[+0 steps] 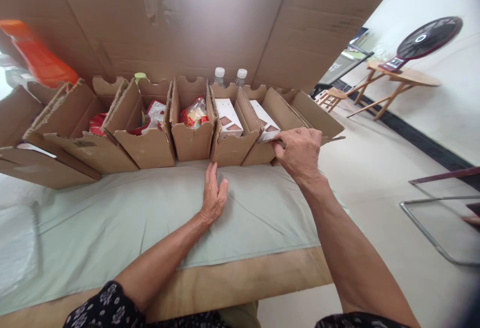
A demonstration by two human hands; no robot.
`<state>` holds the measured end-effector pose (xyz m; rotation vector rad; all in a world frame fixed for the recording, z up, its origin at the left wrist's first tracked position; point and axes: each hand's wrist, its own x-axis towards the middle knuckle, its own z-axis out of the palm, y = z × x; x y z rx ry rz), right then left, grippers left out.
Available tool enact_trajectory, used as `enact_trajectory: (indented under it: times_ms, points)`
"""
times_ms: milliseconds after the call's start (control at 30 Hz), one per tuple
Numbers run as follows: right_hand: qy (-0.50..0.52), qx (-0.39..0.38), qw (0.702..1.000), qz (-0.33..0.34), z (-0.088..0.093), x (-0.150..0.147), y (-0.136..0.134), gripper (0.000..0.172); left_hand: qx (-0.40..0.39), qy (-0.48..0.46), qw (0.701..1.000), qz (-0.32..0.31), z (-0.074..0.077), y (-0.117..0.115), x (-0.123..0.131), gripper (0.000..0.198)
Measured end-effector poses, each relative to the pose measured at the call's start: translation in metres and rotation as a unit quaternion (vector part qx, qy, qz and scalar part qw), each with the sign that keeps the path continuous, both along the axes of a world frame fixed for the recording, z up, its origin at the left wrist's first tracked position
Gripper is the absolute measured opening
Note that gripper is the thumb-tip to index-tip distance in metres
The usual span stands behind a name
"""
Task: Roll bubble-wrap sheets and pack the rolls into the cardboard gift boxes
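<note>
My right hand (300,152) is closed, its thumb and fingers curled over the front rim of a cardboard box (258,154) near the right end of a row. The hand hides part of that rim, and a white carton (263,118) with brown shapes stands inside. My left hand (215,193) lies on the pale green cloth (161,213) with fingers outstretched, its fingertips close to the base of another cardboard box (228,153). That box holds a similar white carton (227,113). Just left, a narrower box (193,143) contains red and clear wrapped packets (195,113).
More open boxes (150,148) continue leftward, some with red packets. Behind rises a tall cardboard panel (210,23); two white-capped bottles (219,74) and an orange bottle (41,55) stand before it. A fan (427,38) on a wooden table and a metal-framed chair (423,228) are rightward.
</note>
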<state>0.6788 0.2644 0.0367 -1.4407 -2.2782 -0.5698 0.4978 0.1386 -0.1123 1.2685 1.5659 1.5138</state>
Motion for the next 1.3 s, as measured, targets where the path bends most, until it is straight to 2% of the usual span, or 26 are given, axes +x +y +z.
enact_trajectory:
  times_ms: [233,400,467,533,633,733,833,867,1000,1133,1200,1300]
  points:
    - [-0.018,0.002,1.000,-0.019,0.000,-0.009,-0.007,0.018,-0.029,-0.015,0.999,-0.005,0.004,0.000,0.000,0.060]
    - [-0.022,-0.048,0.998,-0.037,0.010,-0.011,-0.010,0.019,-0.048,-0.021,0.999,-0.003,0.005,-0.001,-0.001,0.059]
    - [-0.016,-0.090,0.996,-0.004,0.020,-0.006,-0.013,0.026,-0.050,-0.028,0.998,-0.002,0.005,-0.001,-0.001,0.059]
    - [-0.001,-0.113,0.992,0.063,0.032,-0.002,-0.018,0.041,-0.048,-0.032,0.998,-0.003,0.005,0.000,-0.001,0.060]
    - [0.001,-0.081,0.987,0.141,0.048,-0.010,-0.020,0.053,-0.046,-0.037,0.998,-0.009,0.006,0.000,-0.001,0.059]
    - [-0.061,-0.054,0.981,0.176,0.051,-0.036,-0.014,0.046,-0.044,-0.039,0.998,-0.010,0.006,0.001,-0.001,0.059]
    - [-0.118,-0.072,0.969,0.203,0.043,-0.059,-0.004,0.022,-0.031,-0.034,0.999,-0.014,0.004,0.002,-0.001,0.060]
    - [-0.123,-0.078,0.968,0.204,0.039,-0.063,-0.001,0.019,-0.025,-0.032,0.999,-0.017,0.003,0.002,-0.001,0.060]
    - [-0.100,-0.078,0.975,0.184,0.029,-0.062,0.005,0.021,-0.011,-0.030,0.999,-0.030,0.001,0.003,-0.001,0.060]
    - [-0.092,-0.085,0.975,0.184,0.037,-0.060,-0.003,0.019,-0.016,-0.028,0.999,-0.031,0.001,0.004,-0.001,0.057]
    - [-0.073,-0.076,0.972,0.210,0.046,-0.070,-0.014,0.021,-0.023,-0.028,0.999,-0.028,0.001,0.004,-0.002,0.055]
    - [-0.037,-0.045,0.967,0.248,0.057,-0.105,-0.030,0.030,-0.032,-0.038,0.998,-0.024,0.003,0.006,-0.002,0.052]
